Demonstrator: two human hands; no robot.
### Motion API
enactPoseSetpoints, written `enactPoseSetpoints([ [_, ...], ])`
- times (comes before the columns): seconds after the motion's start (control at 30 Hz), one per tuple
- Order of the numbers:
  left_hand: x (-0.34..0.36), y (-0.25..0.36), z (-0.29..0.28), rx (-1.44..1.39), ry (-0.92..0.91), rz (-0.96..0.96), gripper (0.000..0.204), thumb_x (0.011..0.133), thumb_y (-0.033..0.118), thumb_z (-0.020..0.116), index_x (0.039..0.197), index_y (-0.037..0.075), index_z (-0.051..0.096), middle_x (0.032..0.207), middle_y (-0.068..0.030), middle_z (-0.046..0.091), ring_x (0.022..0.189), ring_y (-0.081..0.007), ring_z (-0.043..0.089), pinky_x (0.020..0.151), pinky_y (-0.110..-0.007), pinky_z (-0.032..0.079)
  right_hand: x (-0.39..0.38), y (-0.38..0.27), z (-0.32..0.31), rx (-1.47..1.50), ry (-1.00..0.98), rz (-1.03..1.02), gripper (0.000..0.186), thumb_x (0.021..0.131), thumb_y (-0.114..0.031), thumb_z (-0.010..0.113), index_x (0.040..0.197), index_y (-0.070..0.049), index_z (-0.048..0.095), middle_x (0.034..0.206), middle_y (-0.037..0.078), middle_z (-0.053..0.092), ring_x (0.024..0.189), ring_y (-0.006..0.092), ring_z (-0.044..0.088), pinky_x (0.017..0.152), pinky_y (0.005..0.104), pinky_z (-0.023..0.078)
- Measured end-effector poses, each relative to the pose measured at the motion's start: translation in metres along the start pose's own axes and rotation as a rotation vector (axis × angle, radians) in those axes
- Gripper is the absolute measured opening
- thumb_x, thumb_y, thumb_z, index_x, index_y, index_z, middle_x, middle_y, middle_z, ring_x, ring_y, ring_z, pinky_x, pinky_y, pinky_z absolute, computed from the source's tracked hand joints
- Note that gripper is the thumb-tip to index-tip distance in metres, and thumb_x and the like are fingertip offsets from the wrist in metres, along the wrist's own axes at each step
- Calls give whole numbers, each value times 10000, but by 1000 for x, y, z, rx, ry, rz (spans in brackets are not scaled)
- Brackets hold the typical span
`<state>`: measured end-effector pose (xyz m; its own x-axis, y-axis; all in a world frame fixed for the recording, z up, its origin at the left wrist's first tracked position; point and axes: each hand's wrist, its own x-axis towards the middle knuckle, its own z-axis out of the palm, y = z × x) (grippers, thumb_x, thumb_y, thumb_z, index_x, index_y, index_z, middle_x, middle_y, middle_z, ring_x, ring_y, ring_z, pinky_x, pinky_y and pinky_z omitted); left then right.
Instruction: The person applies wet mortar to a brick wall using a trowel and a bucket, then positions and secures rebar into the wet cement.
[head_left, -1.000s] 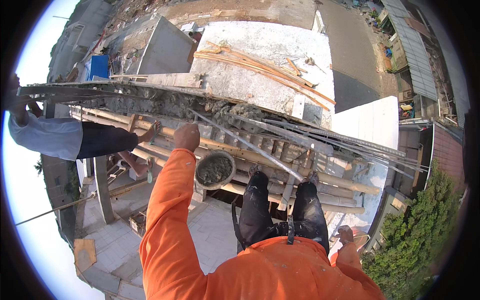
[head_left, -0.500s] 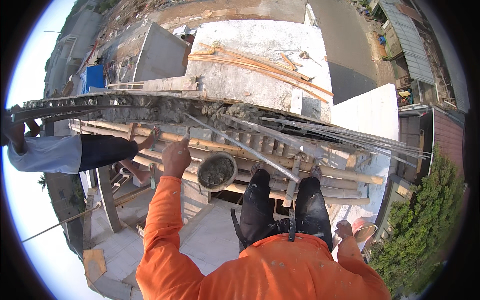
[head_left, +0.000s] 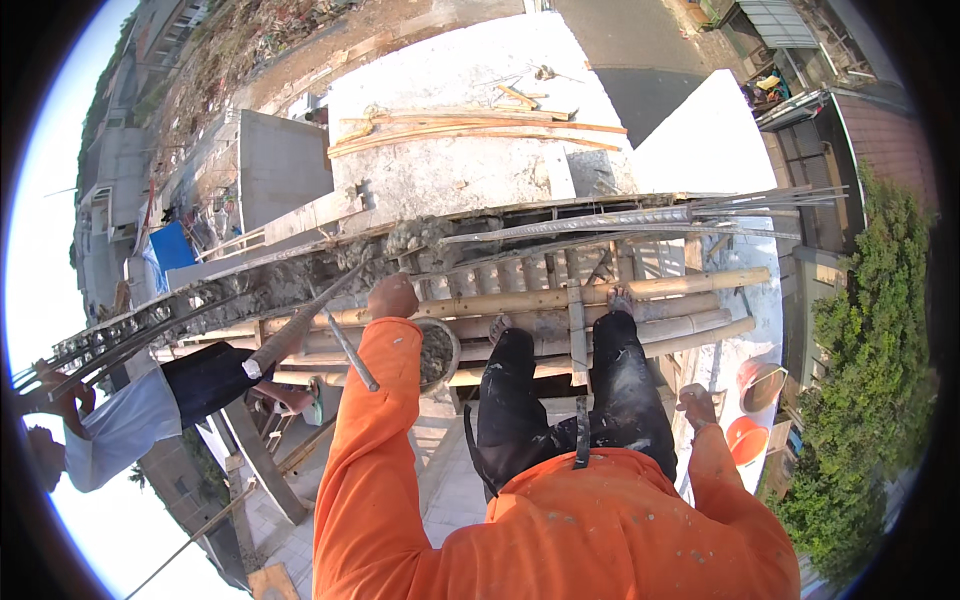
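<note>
My left hand (head_left: pixel 393 297), in an orange sleeve, is closed in a fist at the near side of a long trough of wet grey concrete (head_left: pixel 420 236). It grips what looks like a trowel, whose blade is hidden here. Just below the hand, a bucket (head_left: pixel 457 348) of grey mortar is partly covered by my forearm. Two rods, one thick (head_left: pixel 298 330) and one thin (head_left: pixel 350 350), slant across to the left of that forearm. Off to the right, my right hand (head_left: pixel 697 405) is raised with curled fingers and nothing visible in them, near an orange container (head_left: pixel 747 438).
My bare feet stand on bamboo poles (head_left: pixel 690 285), with a drop visible between them. Steel bars (head_left: pixel 740 212) jut out at the right. A co-worker (head_left: pixel 130 410) in a light shirt holds bars at the left. Beyond the trough lie timber strips (head_left: pixel 470 130) on a white slab.
My left hand has moved up and right to the trough, covering part of the bucket. My right hand has risen. The view has shifted, and rods now slant left of my forearm.
</note>
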<state>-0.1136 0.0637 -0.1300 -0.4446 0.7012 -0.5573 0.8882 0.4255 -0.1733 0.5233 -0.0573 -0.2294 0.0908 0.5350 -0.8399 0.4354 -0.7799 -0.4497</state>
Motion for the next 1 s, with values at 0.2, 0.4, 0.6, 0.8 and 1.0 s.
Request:
enactPoseSetpoints([
  [0.2,-86,-2,-15,129,66,-152,256,765,126,491,986,79,611,835,-187,632,791,-338,620,685,-428,491,-28,32,-2,-115,46,322,95,785,-119,505,838,-52,546,696,49,570,531,172,601,369,272,389],
  [0.4,31,23,21,63,-44,-87,183,781,124,487,874,64,633,893,-183,632,870,-333,613,692,-424,492,-20,20,1,156,0,189,92,748,-2,497,822,-3,551,734,84,563,638,177,572,538,285,481],
  [0.6,-49,14,-23,137,-4,-90,207,771,137,501,919,84,634,888,-179,634,862,-327,617,725,-419,490,-22,57,-9,36,8,344,106,781,-120,513,878,-89,544,729,39,563,564,185,598,386,273,362],
  [0.8,50,23,27,116,-37,-79,223,758,127,496,928,82,633,873,-167,641,834,-317,623,712,-414,492,-12,77,-7,177,-53,124,96,794,-120,504,881,-95,539,696,31,551,529,171,581,396,269,360],
  [1.0,-62,-2,-21,100,91,-109,380,734,129,506,1108,110,567,823,-162,638,785,-324,621,678,-431,485,-21,63,-15,-49,-30,476,105,812,-136,495,904,-104,535,755,37,566,562,182,592,444,306,393],
])
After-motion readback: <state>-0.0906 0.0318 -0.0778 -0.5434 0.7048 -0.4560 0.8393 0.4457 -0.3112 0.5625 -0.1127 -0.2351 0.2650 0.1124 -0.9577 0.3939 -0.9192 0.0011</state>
